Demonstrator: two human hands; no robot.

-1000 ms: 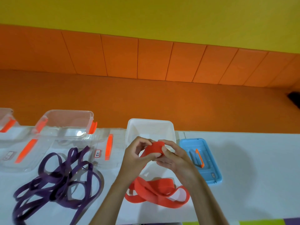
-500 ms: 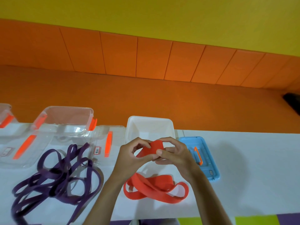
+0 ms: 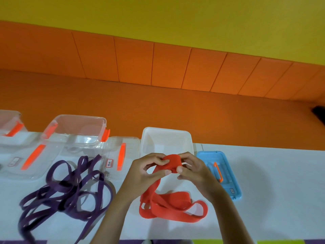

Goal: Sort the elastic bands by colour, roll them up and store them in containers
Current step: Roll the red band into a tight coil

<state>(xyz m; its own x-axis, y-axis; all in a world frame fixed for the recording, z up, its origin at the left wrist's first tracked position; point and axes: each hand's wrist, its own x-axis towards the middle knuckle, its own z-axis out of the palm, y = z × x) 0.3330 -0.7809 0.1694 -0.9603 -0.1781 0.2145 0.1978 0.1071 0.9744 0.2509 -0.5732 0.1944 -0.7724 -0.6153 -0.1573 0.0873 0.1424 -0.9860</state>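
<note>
While your left hand (image 3: 146, 170) and right hand (image 3: 194, 171) meet above the desk (image 3: 272, 191), both pinch the same red band (image 3: 171, 163): fingers of each hand are closed narrow on a small rolled end of it, held up in front of the white container (image 3: 167, 138). From that roll the band drops between your wrists to the desk, where its loose length lies in flat overlapping loops just in front of the white container. Your hands and the roll cover the near rim of that container; its far wall and inside are in view. Just right of it a blue lid (image 3: 226, 173) with an orange handle (image 3: 218, 172) lies flat on the desk, its left edge partly hidden by your right hand. To your left a tangle of purple bands (image 3: 68, 189) lies loose on the desk, well apart from the red band, its far loops lying over a clear lid (image 3: 52, 161) with orange clips. Behind that stands a clear container (image 3: 79, 127) with orange latches, and another clear container (image 3: 8, 124) is cut off at the left edge. A second clear lid (image 3: 123, 152) with a small label lies between the purple tangle and the white container. An orange padded bench (image 3: 158, 111) runs behind the desk under a yellow wall (image 3: 175, 20).
</note>
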